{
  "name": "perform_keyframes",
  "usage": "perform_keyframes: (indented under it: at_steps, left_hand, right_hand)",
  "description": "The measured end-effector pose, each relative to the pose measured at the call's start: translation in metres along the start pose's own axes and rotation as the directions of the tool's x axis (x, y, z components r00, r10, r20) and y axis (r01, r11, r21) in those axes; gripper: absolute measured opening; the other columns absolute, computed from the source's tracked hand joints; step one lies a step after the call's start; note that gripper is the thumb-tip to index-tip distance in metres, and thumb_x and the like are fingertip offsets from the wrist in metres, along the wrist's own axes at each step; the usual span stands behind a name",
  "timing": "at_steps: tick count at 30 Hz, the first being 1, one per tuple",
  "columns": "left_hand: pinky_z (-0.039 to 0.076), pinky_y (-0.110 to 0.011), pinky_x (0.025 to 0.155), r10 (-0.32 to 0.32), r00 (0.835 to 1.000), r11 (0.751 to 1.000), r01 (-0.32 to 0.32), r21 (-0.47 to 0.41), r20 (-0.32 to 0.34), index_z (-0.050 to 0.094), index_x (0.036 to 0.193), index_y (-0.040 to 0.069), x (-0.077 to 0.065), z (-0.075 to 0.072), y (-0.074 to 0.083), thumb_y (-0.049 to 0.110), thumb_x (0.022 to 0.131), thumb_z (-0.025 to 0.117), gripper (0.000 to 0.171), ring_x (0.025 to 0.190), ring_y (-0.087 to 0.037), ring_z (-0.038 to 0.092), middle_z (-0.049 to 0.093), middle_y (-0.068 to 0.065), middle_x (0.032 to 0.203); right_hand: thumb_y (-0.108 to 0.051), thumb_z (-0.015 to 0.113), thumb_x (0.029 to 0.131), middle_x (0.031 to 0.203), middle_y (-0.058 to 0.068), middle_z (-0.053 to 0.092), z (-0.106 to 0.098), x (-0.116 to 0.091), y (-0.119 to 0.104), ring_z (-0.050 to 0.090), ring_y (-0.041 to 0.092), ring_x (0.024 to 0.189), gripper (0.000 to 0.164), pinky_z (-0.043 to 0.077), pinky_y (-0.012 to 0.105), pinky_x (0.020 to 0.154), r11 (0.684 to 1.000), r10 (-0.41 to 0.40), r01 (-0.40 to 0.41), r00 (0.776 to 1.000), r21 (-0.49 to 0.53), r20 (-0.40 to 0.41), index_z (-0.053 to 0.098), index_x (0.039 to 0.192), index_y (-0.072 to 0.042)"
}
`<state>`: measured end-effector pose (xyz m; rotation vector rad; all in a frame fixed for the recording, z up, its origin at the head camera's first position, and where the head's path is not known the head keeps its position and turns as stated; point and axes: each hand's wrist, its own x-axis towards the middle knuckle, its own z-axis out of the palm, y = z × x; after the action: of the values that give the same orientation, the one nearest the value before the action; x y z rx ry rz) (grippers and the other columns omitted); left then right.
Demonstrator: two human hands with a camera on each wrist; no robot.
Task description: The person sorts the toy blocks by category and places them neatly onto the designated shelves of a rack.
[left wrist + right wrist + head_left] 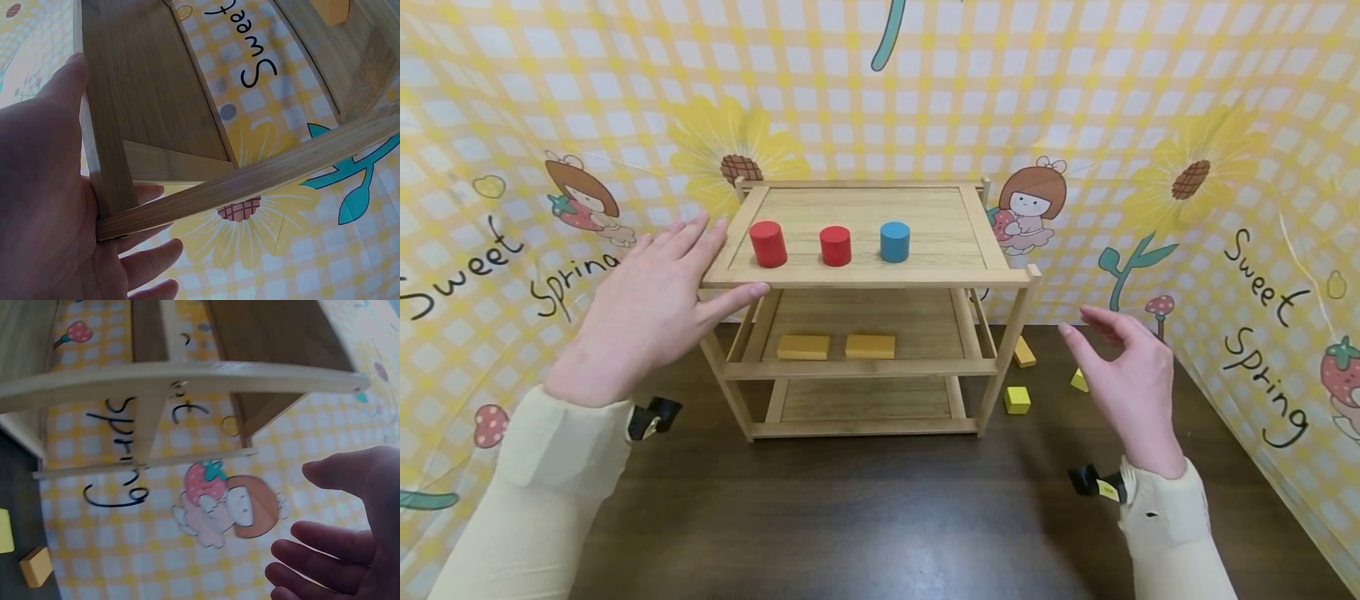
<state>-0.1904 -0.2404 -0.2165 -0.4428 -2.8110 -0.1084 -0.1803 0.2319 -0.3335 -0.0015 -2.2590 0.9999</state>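
Observation:
My left hand (640, 312) rests on the front left corner of a three-tier wooden shelf (865, 277), its fingers fairly straight and the thumb lying along the front edge. Red cylinders, one at the left (768, 245) and a shorter one in the middle (836, 247), stand on the top board beside a blue cylinder (895, 242). To the right of the shelf, my right hand (1131, 383) hovers in the air with loosely bent fingers and holds nothing. The right wrist view also shows the thumb and fingers (331, 547) apart, with nothing between them.
Two flat orange-yellow blocks (802, 347) lie on the middle tier. On the dark table (850, 517), right of the shelf, are a yellow cube (1017, 400), another yellow block (1079, 381) and an orange block (1024, 352). Checked cloth (865, 125) surrounds the back and sides.

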Motion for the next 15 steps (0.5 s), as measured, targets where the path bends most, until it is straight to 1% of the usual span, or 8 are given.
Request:
perform_keyframes:
  at_steps: [2, 5, 8, 12, 15]
  left_hand:
    - [0.006, -0.058, 0.121, -0.002, 1.0, 1.0, 0.002, -0.001, 0.002, 0.021, 0.162, 0.003, 0.0, 0.0, 0.0, 0.073, 0.098, 0.041, 0.097, 0.15, -0.044, 0.017, 0.021, -0.025, 0.164]
    - [0.005, -0.058, 0.121, -0.003, 1.0, 1.0, 0.003, -0.001, 0.003, 0.021, 0.162, 0.004, 0.0, 0.0, 0.0, 0.073, 0.098, 0.041, 0.097, 0.151, -0.043, 0.016, 0.021, -0.024, 0.164]
    - [0.005, -0.058, 0.122, -0.002, 1.0, 1.0, 0.002, 0.001, 0.003, 0.02, 0.162, 0.004, 0.0, 0.0, 0.0, 0.073, 0.098, 0.04, 0.097, 0.151, -0.042, 0.015, 0.02, -0.023, 0.165]
    - [0.005, -0.058, 0.122, -0.001, 1.0, 1.0, 0.001, 0.006, 0.001, 0.02, 0.162, 0.004, 0.0, 0.001, 0.0, 0.073, 0.098, 0.04, 0.097, 0.151, -0.042, 0.015, 0.02, -0.023, 0.165]
    - [0.005, -0.058, 0.122, -0.001, 1.0, 1.0, 0.001, 0.007, -0.001, 0.021, 0.162, 0.004, 0.0, 0.001, -0.001, 0.073, 0.098, 0.04, 0.097, 0.151, -0.042, 0.015, 0.02, -0.023, 0.165]
  right_hand:
    - [-0.037, 0.079, 0.09, 0.117, 0.005, 0.073, 0.003, 0.002, 0.005, 0.067, 0.029, 0.108, 0.041, 0.049, 0.044, 0.091, 1.0, 0.007, -0.007, 1.0, -0.009, 0.023, 0.075, 0.122, -0.011]
    - [-0.038, 0.077, 0.092, 0.118, 0.009, 0.072, 0.008, 0.003, 0.012, 0.067, 0.031, 0.11, 0.044, 0.049, 0.051, 0.092, 1.0, 0.008, -0.007, 0.998, -0.017, 0.062, 0.074, 0.122, -0.007]
    - [-0.039, 0.075, 0.093, 0.119, 0.012, 0.072, 0.014, 0.004, 0.019, 0.067, 0.033, 0.111, 0.045, 0.049, 0.053, 0.093, 1.0, 0.011, -0.009, 0.996, -0.024, 0.087, 0.074, 0.122, -0.004]
    - [-0.035, 0.076, 0.093, 0.116, 0.017, 0.072, 0.022, 0.005, 0.027, 0.067, 0.036, 0.107, 0.043, 0.049, 0.053, 0.09, 0.999, -0.008, 0.011, 0.996, -0.033, 0.091, 0.074, 0.119, -0.001]
    - [-0.034, 0.076, 0.093, 0.114, 0.018, 0.072, 0.027, 0.005, 0.031, 0.067, 0.038, 0.105, 0.042, 0.049, 0.054, 0.089, 0.999, -0.013, 0.018, 0.994, -0.04, 0.109, 0.074, 0.118, -0.001]
